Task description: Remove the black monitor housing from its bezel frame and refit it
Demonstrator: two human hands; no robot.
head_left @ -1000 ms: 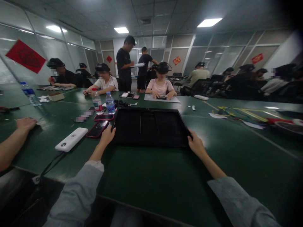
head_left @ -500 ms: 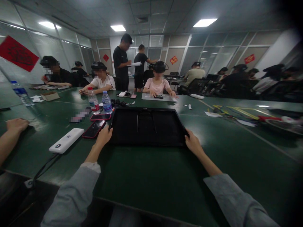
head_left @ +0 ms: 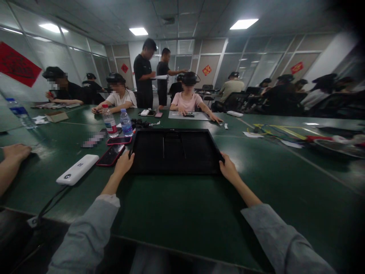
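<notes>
A black rectangular tray (head_left: 148,161) with a raised rim lies before me over the green table. It is shallow, with two thin upright lines and a darker box-like shape inside; I cannot make out what these are. My left hand (head_left: 124,163) grips its left rim, fingers wrapped round the edge and partly hidden. On the opposite rim, my right hand (head_left: 229,167) is closed in the same way. Just left of my left hand lies a phone with a red edge (head_left: 110,155), and behind it another red-edged phone (head_left: 119,140).
Two bottles, one red-capped (head_left: 110,123) and one blue-capped (head_left: 126,125), stand behind the phones. A white power bank (head_left: 77,169) with a cable lies at left, near another person's hand (head_left: 17,151). Yellow cords (head_left: 282,131) are at right. A co-worker (head_left: 186,99) sits opposite.
The view has shifted slightly, so most things sit a little further left. Both my hands keep their grip on the tray. The co-worker opposite has reached a hand further to my right.
</notes>
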